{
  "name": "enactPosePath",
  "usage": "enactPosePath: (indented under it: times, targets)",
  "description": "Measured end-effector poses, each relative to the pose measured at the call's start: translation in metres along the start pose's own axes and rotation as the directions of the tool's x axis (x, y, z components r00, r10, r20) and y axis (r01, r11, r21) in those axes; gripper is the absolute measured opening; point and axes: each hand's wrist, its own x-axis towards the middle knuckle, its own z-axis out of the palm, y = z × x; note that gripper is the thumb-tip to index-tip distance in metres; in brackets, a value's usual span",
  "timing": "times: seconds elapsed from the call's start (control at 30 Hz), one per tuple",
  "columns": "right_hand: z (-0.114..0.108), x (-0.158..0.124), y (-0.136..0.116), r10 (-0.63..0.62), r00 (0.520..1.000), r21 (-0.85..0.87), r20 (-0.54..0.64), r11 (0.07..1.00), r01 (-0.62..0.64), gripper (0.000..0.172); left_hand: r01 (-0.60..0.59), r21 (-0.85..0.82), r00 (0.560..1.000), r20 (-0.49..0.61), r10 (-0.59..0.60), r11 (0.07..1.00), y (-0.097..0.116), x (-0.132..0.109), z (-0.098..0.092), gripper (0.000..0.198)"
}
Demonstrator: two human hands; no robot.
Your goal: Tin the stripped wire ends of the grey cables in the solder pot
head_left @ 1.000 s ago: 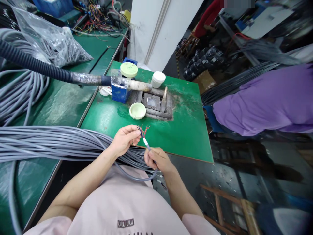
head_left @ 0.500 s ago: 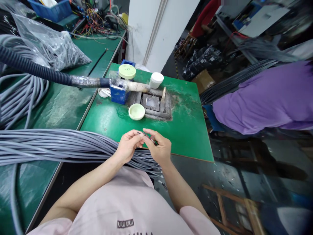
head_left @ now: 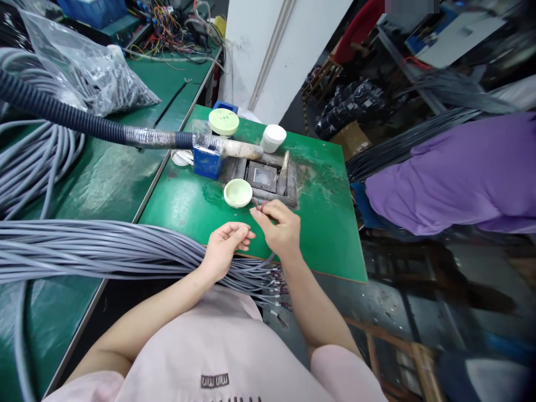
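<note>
My right hand [head_left: 283, 230] pinches the stripped end of a grey cable. Its thin reddish and dark wires [head_left: 258, 206] stick out past the fingertips, close beside the pale green dish [head_left: 238, 193]. Below that hand, part of a grey cable [head_left: 270, 258] shows. My left hand [head_left: 227, 245] hovers over the table's front edge, loosely curled with fingers slightly apart and nothing visible in it. Behind the dish sits a sooty metal frame with a shiny square pot [head_left: 264, 177] in it. A stained scraper-like stick [head_left: 283, 174] leans at the frame's right side.
A thick bundle of grey cables [head_left: 104, 251] lies along the left, its wired ends beneath my hands. A black corrugated hose [head_left: 84, 124] reaches over a blue box [head_left: 206, 162]. A white jar [head_left: 273, 137] and lidded tub [head_left: 223, 121] stand behind. A person in purple [head_left: 456, 173] is at right.
My hands have separated. The right one has moved forward with the wire ends toward the pale green dish, while the left has let go and stays near the table edge.
</note>
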Motion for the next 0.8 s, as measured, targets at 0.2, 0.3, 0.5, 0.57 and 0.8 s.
enactPosePath:
  times: [0.2,0.3,0.5,0.57,0.8]
  targets:
    - [0.009,0.061,0.026,0.097,0.970,-0.318,0.221,0.948,-0.022,0.027,-0.431,0.642,0.897,0.227,0.379,0.635,0.002,-0.006,-0.036,0.009]
    - [0.019,0.078,0.030,0.148,0.934,-0.496,0.324,0.868,0.035,0.026,-0.535,0.731,0.821,0.332,0.464,0.424,0.000,-0.007,-0.051,0.011]
    - [0.033,0.083,0.026,0.230,0.881,-0.690,0.415,0.710,0.140,0.024,-0.556,0.755,0.800,0.372,0.471,0.347,-0.002,-0.006,-0.059,0.013]
    - [0.033,0.083,0.025,0.245,0.875,-0.714,0.417,0.685,0.149,0.024,-0.567,0.752,0.791,0.384,0.476,0.336,-0.001,-0.006,-0.058,0.013]
    - [-0.001,0.101,0.035,0.212,0.935,-0.698,0.285,0.714,0.051,0.025,-0.591,0.777,0.730,0.401,0.553,0.216,0.003,-0.003,-0.067,0.013]
